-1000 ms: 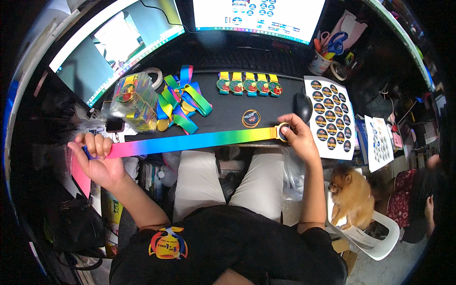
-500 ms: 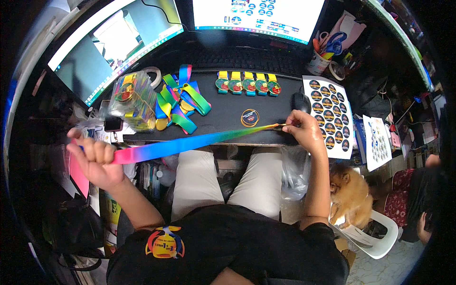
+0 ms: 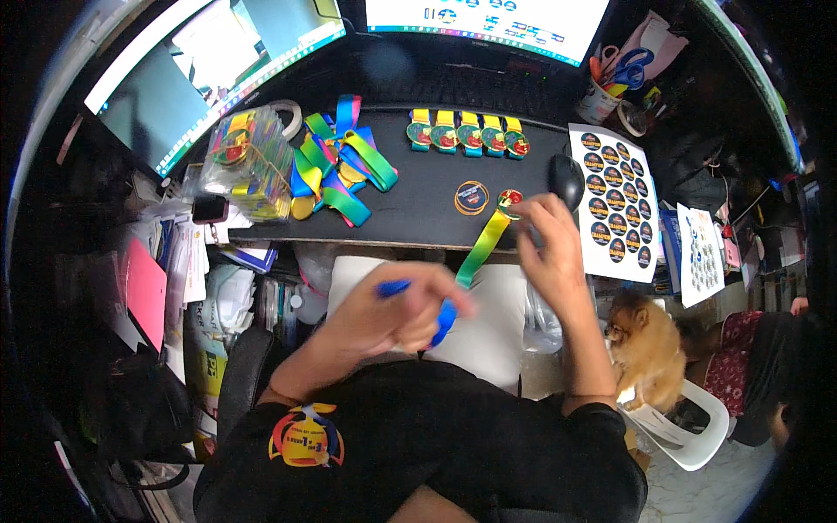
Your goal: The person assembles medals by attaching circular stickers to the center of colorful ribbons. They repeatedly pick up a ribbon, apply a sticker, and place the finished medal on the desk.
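Note:
My left hand (image 3: 397,312), blurred by motion, is over my lap with its fingers curled round a medal ribbon (image 3: 481,250). Blue parts of the ribbon show on either side of the hand. The band runs up, green then yellow, to a round medal (image 3: 510,203) with a red and green face at the desk's front edge. Beside that medal is my right hand (image 3: 555,253), its thumb and fingers apart; whether a fingertip touches the medal is unclear. A round dark disc with a gold rim (image 3: 472,198) lies just left of the medal.
Several finished medals (image 3: 469,135) stand in a row at the back. Loose multicoloured ribbons with medals (image 3: 344,170) lie left, by stacked clear packets (image 3: 244,170). At right are a mouse (image 3: 567,181), a sticker sheet (image 3: 617,205) and a pen cup (image 3: 598,103). A dog (image 3: 647,349) sits on a white chair (image 3: 702,427).
My left hand has come in from the far left to my lap, and the stretched ribbon has slackened. The medal now lies face up by my right hand, whose fingers have spread.

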A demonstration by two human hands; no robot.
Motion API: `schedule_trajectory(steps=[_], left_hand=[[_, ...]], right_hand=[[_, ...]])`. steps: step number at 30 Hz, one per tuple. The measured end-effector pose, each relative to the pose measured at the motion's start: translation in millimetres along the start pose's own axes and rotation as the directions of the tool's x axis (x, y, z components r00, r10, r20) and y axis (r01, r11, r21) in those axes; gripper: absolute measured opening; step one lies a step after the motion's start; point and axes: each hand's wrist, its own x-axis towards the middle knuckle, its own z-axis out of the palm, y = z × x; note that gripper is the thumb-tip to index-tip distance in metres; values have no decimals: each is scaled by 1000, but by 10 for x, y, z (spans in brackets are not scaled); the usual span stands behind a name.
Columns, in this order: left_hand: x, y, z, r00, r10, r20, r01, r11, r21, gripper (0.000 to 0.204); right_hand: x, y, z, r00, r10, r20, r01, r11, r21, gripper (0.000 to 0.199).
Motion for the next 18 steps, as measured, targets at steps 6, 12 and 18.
schedule_trajectory(steps=[6, 12, 18], left_hand=[[483, -322, -143, 970, -242, 7, 234, 929, -287, 86], [521, -425, -73, 931, -319, -178, 283, 938, -203, 75], [498, -531, -112, 941, -337, -35, 326, 928, -181, 81]], right_hand=[[-215, -526, -122, 977, 162, 140, -213, 809, 547, 22], [-323, -557, 96, 959, 215, 184, -282, 766, 577, 28], [-417, -497, 156, 892, 363, 269, -448, 629, 635, 18]])
